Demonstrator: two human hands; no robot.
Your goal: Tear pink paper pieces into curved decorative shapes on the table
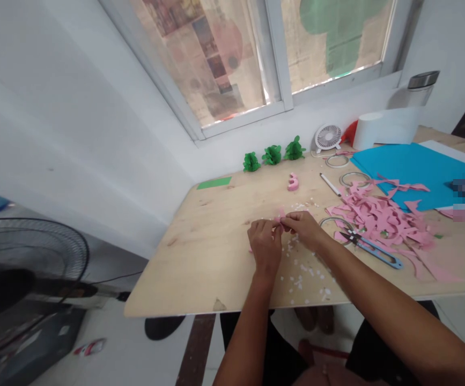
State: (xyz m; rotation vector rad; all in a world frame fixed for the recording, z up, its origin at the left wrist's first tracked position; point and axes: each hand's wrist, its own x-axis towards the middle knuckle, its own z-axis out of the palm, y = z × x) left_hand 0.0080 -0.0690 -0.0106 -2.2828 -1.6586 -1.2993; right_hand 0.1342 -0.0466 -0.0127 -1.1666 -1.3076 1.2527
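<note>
**Both hands on a small pink paper piece, mid-table**

I've got my left hand [265,244] and right hand [302,225] brought together over the wooden table [200,252], fingertips of both pinched round a small pink paper piece [279,219]. Fingers are curled tight w/ barely any gap; neither hand is loose or flat. The piece sits between my thumbs and forefingers, just above the table top, approx. centre of the board. Can't tell its exact shape, too small and half hidden by my fingers.

My read: I'm in the folding/shaping step on this one bit. Next move prob. calls for a fine pinch and steady fingers, since the paper is tiny and thin.

White scraps [304,273] lie scattered under and near my wrists. To my right, near but not touching: scissors [371,247] on the edge of a pile of pink offcuts [381,220], w/ blue sheet [413,169] behind. Three green paper trees [272,155] stand at the far edge by the wall
</note>
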